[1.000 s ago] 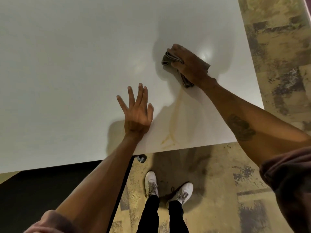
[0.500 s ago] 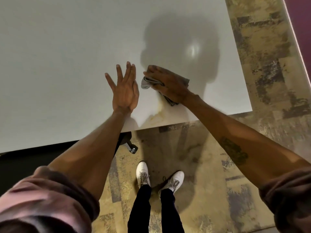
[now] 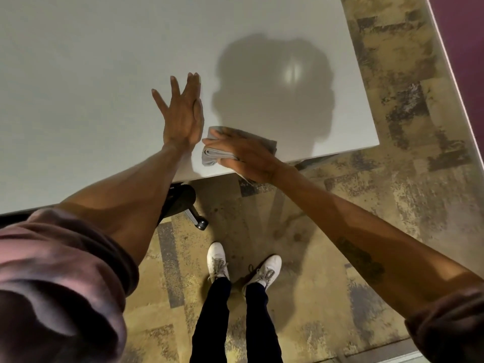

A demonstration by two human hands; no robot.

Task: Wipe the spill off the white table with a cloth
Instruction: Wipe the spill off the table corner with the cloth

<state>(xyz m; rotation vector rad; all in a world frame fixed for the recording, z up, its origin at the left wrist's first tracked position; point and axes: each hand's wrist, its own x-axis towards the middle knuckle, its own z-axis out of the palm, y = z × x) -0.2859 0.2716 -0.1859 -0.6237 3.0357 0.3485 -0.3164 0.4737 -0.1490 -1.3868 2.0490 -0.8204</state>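
The white surface [image 3: 104, 74] fills the upper view. The left hand [image 3: 183, 116] lies flat, fingers [image 3: 192, 82] spread and released. Just beside it, at the near edge, the right hand [image 3: 243, 155] presses the folded grey cloth [image 3: 213, 155], fingers clenched over it.

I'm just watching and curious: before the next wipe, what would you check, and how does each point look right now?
1. Folded grey cloth gripped by right hand: ok.
2. Cloth flat on white table: ok.
3. Cloth clear of table's near edge: not ok, it overhangs.
4. Left hand open, clear of cloth: ok.
5. Spill gone: cannot tell, hand and cloth cover that spot.
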